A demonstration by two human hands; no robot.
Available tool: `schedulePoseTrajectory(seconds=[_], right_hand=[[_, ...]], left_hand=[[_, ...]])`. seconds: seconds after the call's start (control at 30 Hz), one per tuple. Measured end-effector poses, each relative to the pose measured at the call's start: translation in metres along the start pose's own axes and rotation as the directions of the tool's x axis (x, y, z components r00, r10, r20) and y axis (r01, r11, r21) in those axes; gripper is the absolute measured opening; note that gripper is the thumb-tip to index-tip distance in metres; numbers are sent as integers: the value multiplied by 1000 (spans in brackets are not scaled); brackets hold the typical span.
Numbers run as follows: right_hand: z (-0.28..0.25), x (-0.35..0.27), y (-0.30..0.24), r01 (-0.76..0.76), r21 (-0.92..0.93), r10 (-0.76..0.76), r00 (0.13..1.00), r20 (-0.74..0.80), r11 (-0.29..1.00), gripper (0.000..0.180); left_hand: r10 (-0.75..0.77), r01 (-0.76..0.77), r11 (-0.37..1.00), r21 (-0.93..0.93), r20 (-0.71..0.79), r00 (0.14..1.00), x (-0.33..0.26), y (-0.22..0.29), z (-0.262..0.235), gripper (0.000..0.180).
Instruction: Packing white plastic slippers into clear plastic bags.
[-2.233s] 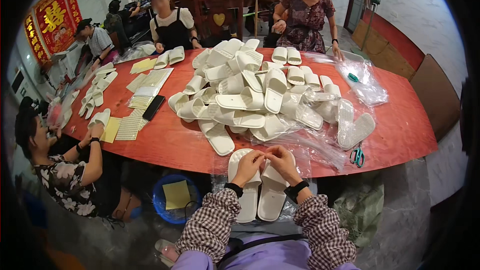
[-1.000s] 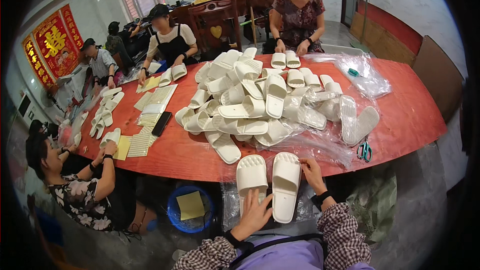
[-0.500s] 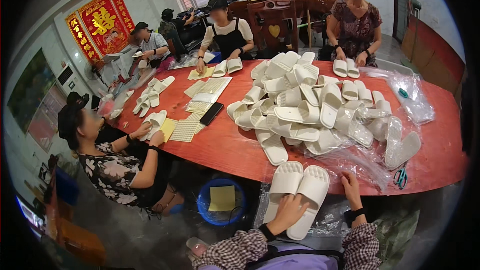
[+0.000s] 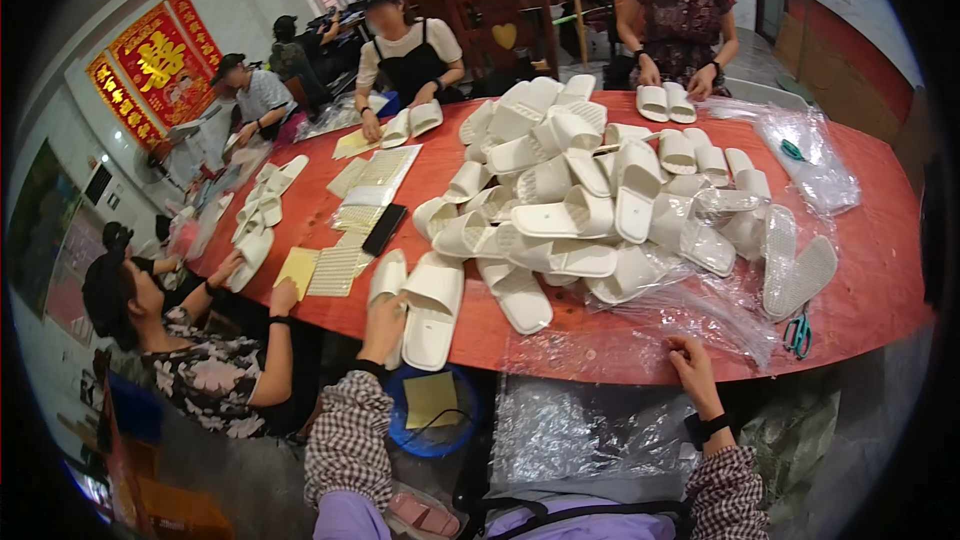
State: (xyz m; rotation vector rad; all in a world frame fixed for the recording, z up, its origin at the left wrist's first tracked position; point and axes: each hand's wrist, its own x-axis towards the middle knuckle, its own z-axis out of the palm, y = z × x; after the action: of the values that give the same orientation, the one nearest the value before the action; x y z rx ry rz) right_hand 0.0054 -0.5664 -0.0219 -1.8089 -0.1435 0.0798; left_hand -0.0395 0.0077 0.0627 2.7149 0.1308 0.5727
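At the table's near edge, left of the pile, my left hand [image 4: 383, 328] is closed on a pair of white slippers [image 4: 434, 312]. The two stand side by side, soles toward the table edge, and my hand partly hides the left one. Farther right, the bent fingers of my right hand [image 4: 692, 368] pinch the edge of a clear plastic bag [image 4: 590, 430], whose crinkled film spreads over my lap. A large heap of white slippers [image 4: 563, 218] covers the middle of the table beyond my hands.
Teal-handled scissors [image 4: 798, 336] and more clear bags [image 4: 725, 315] lie to the right on the red table [image 4: 870, 270]. A black phone [image 4: 385, 229] and label sheets [image 4: 335, 271] are at left. A blue bin [image 4: 405, 435] stands below. Several co-workers sit around the table.
My left hand has carried the slipper pair from my lap leftward and forward to the table edge, baring the plastic bag. My right hand stays near the edge. The view has shifted slightly.
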Motion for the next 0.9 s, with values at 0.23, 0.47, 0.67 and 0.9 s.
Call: schedulePoseTrajectory(seconds=[0.23,0.47,0.67,0.9], right_hand=[[-13,-3,-9,6,-131,-9,1000,-26,991,29],[-12,-1,-8,-21,-76,24,999,31,997,31],[-53,11,-29,-30,-1,30,997,76,1000,31],[-247,91,-26,-60,-28,40,880,-473,998,21]], left_hand=[[323,-276,927,-255,163,932,5,194,22,29],[622,-513,782,-353,476,621,-64,315,113,69],[471,-463,866,-186,614,634,-79,290,157,81],[484,-435,866,-247,632,605,-75,296,160,82]])
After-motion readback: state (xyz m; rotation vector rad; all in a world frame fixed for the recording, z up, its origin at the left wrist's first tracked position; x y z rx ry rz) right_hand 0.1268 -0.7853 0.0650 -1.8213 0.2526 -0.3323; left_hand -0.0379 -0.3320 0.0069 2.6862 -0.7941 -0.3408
